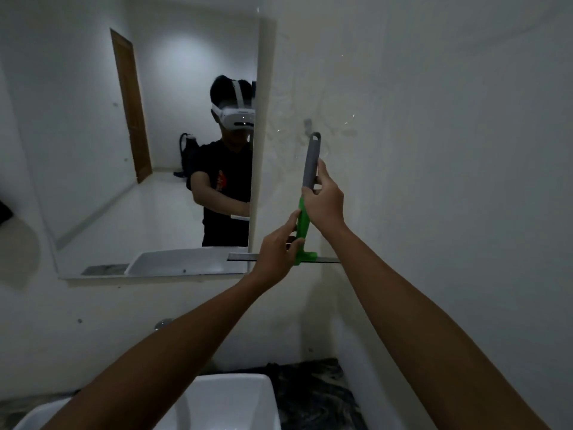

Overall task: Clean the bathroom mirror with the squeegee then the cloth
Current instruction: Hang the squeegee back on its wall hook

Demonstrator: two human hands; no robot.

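A squeegee [311,156] with a grey handle, green neck and dark blade hangs upright against the white wall, handle up, just right of the mirror [124,150]. My right hand [324,200] grips the handle where grey meets green. My left hand [277,252] holds the green neck lower down, just above the blade [325,260]. The blade's left end overlaps the mirror's lower right corner. A small grey hook [307,123] sits on the wall just above the handle's loop. A dark cloth-like heap [310,386] lies on the counter right of the sink; I cannot tell what it is.
A white sink [245,395] stands below my arms on a dark marbled counter [325,408]. A chrome tap [162,323] shows at the wall behind my left forearm. The mirror reflects a person in a headset, a wooden door and a backpack.
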